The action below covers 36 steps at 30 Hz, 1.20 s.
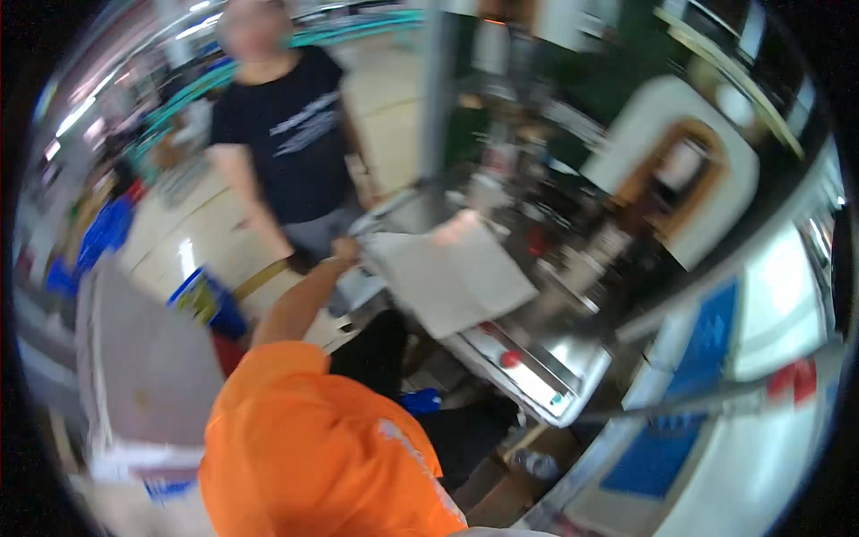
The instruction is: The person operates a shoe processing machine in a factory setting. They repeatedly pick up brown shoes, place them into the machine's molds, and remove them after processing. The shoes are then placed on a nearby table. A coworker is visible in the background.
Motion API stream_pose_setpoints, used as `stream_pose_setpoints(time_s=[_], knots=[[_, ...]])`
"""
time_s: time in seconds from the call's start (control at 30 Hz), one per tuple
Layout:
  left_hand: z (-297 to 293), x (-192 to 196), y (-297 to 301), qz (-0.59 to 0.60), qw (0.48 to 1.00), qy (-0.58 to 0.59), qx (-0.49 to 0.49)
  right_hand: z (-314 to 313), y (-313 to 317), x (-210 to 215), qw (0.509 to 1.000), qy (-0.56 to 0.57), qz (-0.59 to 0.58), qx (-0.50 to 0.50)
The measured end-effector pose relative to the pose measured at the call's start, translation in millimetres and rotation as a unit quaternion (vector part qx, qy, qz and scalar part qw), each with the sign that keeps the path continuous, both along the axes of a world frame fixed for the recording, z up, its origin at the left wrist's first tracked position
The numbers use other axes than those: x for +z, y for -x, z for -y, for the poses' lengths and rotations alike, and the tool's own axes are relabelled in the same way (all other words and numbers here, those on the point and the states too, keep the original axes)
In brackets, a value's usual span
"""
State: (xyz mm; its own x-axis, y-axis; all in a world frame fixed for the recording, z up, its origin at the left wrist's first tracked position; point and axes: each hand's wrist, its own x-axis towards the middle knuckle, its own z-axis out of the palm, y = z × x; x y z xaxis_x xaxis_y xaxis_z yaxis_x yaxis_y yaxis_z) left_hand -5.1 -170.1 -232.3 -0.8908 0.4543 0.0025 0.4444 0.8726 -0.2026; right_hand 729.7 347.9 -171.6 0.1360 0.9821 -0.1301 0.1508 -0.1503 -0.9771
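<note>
My left hand (344, 251) reaches forward at the end of a bare forearm, below an orange sleeve. It is at the near-left corner of a pale, flat sheet (456, 277), with a faint crease down its middle. Motion smears the fingers, so whether they grip the corner or only touch it is unclear. The sheet lies across the metal worktable (573, 394) of a machine. My right hand is out of sight.
Across from me stands a person in a black T-shirt (291, 143). Machine parts (537, 179) rise behind the sheet, beside a white panel with a brown oval (680, 170). A blue bin (210, 300) and a grey covered stack (143, 358) are at left; a bar (716, 407) crosses the right.
</note>
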Motion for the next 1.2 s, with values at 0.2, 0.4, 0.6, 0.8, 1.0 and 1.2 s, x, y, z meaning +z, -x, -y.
stream_pose_setpoints(time_s=[0.2,0.4,0.6,0.8,1.0,1.2], knots=[[-35.9,21.5,-46.0,0.174,0.654,-0.640,0.364,36.9,173.8,56.2,0.962,-0.051,0.028,0.268],[-56.8,51.1,-65.8,-0.006,0.820,-0.532,0.212,95.9,243.0,157.1,0.909,-0.132,0.033,0.395],[-135.8,192.8,-211.9,0.400,0.671,-0.535,-0.321,179.0,263.5,280.9,0.859,-0.207,0.028,0.468],[-139.5,274.4,-212.2,0.694,0.504,-0.490,-0.157,230.6,322.3,282.7,0.849,-0.151,-0.044,0.504],[-101.6,285.3,-136.1,0.495,0.385,-0.776,-0.061,257.1,475.6,270.3,0.745,-0.055,-0.127,0.652],[-70.5,313.9,-99.3,0.260,0.551,-0.725,-0.321,250.9,580.1,277.1,0.636,0.069,-0.304,0.706]])
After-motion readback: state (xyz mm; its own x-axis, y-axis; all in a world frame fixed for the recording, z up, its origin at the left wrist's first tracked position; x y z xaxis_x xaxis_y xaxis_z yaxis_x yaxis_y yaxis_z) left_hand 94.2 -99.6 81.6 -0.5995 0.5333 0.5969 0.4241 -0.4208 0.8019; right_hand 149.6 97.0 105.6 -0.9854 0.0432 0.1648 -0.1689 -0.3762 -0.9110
